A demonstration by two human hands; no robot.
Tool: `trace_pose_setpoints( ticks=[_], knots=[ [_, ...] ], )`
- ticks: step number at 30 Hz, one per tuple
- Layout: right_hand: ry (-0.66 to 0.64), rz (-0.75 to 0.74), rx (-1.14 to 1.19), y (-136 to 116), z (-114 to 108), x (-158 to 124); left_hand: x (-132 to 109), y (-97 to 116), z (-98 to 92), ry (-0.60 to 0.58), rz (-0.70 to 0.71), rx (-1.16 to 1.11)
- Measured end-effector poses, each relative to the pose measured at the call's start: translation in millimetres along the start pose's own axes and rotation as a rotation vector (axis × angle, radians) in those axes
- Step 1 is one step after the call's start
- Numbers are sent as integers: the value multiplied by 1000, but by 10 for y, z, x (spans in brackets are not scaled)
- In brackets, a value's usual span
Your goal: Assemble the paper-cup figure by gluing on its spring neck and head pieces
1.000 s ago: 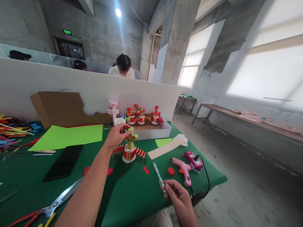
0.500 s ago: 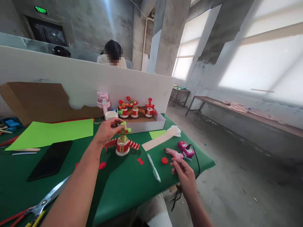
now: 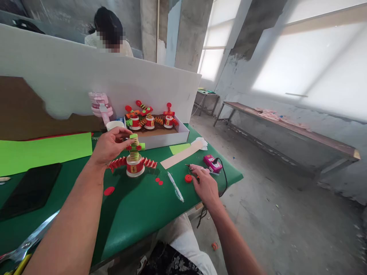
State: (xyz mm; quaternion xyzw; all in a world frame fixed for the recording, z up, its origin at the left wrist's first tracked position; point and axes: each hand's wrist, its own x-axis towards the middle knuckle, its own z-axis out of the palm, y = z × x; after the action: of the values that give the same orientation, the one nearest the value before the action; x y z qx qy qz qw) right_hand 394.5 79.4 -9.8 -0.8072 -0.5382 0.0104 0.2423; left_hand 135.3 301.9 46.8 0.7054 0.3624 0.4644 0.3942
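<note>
My left hand [image 3: 112,147] pinches the green top of a small paper-cup figure [image 3: 135,168]. The figure stands upright on the green table, with a red-wrapped cup body, red pleated paper arms and a green folded-paper neck. Over by the table's right edge, my right hand [image 3: 205,185] is at the pink glue gun [image 3: 200,168], fingers apart, partly covering its handle. The glue gun lies on its side. Just left of that hand sits a red round disc-like piece [image 3: 188,178]. Two small red dots [image 3: 159,181] and a clear-wrapped pen [image 3: 175,187] lie between the hands.
Behind the figure, a white box [image 3: 172,138] holds several similar figures. A magenta power block [image 3: 212,163] with a black cable sits near the right edge. A beige strip [image 3: 182,154], phone [image 3: 30,187], green sheet [image 3: 46,151] and scissors [image 3: 34,236] lie around. A person sits beyond the partition.
My right hand has moved forward onto the glue gun, its fingers spreading from a closed pose. My left hand stays on the figure's top. The camera view has shifted right and down.
</note>
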Motion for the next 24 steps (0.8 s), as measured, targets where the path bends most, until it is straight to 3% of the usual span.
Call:
trace_pose_setpoints(
  ticks=[6,11,15,18,20,22,24],
  knots=[
    [-132,-72,-20,-293,-94,13,33,-36,9,29,-9,-16],
    [-339,-109,-177,-584,100,-9,35,11,20,34,0,-1],
    [-372,-93,-232,-665,204,-8,26,27,42,15,-12,-20],
    [-309,-109,-117,-576,180,-31,16,-23,57,27,-27,-53],
    [-177,-81,-29,-423,125,-42,21,-69,61,28,-23,-47],
    [-17,0,-10,-214,44,-44,27,-98,59,21,-14,-33],
    [60,132,-85,0,-48,-30,28,-97,51,22,-9,-31]
  ],
)
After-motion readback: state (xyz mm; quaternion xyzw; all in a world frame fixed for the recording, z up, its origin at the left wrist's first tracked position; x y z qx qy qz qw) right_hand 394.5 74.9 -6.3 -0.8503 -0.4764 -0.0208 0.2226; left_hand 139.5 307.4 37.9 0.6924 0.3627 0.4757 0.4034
